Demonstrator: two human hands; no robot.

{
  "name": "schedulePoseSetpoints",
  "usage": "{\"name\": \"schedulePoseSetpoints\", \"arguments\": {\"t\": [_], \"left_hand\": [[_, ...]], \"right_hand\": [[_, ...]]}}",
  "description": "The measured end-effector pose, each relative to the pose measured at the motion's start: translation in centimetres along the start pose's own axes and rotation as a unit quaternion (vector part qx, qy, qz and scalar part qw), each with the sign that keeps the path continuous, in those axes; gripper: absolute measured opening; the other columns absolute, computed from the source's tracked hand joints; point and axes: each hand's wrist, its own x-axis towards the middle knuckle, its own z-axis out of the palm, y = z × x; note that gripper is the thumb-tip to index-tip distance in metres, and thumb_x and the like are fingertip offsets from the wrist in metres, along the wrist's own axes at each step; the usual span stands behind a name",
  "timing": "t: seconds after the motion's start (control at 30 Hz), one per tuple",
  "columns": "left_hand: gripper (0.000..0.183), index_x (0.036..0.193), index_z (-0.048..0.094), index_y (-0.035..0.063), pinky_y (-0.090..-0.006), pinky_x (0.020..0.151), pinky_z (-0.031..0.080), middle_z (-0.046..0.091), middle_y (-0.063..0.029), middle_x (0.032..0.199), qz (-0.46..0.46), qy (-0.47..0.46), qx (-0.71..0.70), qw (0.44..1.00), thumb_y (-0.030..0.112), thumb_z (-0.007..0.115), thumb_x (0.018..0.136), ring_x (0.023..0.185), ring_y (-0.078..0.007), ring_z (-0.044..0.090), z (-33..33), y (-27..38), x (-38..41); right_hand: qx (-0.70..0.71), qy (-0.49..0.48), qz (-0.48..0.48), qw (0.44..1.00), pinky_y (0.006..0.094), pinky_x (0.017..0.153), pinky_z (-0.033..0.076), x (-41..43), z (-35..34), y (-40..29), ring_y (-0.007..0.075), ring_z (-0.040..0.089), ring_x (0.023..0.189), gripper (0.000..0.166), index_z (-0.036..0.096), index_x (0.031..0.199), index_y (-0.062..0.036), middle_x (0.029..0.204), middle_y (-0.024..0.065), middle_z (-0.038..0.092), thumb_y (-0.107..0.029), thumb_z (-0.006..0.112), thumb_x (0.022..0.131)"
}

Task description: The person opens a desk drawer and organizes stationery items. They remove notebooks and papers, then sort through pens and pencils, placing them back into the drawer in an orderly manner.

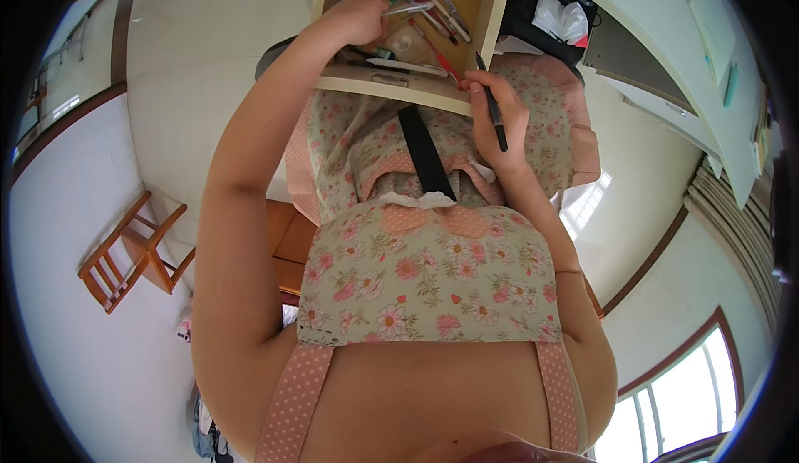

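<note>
My right hand [499, 113] holds a slim black pen [493, 104] against the palm, its pointed end towards the drawer's front right corner. My left hand [361, 19] reaches over the left side of an open drawer [406, 85], its fingers closed at the end of a silver-grey pen [411, 8]; the fingertips are partly hidden. Beyond it lie several pens and pencils [446, 10] in a loose heap. A red pen [440, 54] slants towards my right hand. Nearer the drawer front rests a white pen [406, 65] beside dark ones.
Right of the drawer, a black container [549, 19] holds a white plastic bag [558, 16]. A pale curved desktop [661, 7] carries paper and a teal pen [730, 85]. A floral apron [431, 263] covers my lap. A wooden chair [137, 250] stands at the left wall.
</note>
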Motion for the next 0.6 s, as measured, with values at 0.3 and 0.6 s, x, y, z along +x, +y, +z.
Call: {"name": "schedulePoseSetpoints", "arguments": {"t": [0.3, 0.6], "left_hand": [[0.017, 0.089, 0.064, 0.0025, -0.0406, 0.074, 0.050, 0.062, -0.0184, 0.094, -0.019, -0.044, 0.141, 0.989, 0.008, 0.054, 0.077, 0.087, -0.0327, 0.061, 1.8, 1.2, 1.2], [0.017, 0.089, 0.064, 0.0042, -0.0412, 0.074, 0.050, 0.063, -0.0179, 0.089, -0.022, 0.004, 0.197, 0.980, 0.009, 0.055, 0.076, 0.089, -0.0327, 0.060, 1.5, 2.2, 0.6]], "right_hand": [[-0.003, -0.003, 0.005, 1.000, 0.0303, 0.059, 0.045, 0.1, 0.1, 0.0, 0.0247, 0.057, 0.065, 0.012, 0.059, 0.092, -0.0024, 0.076, 0.0124, 0.059, -0.001, 0.054, 0.081], [0.019, -0.001, 0.002, 1.000, 0.0317, 0.060, 0.045, 0.0, 0.1, 0.4, 0.0256, 0.057, 0.067, 0.012, 0.060, 0.093, -0.0023, 0.078, 0.0128, 0.059, -0.002, 0.054, 0.082]]}}
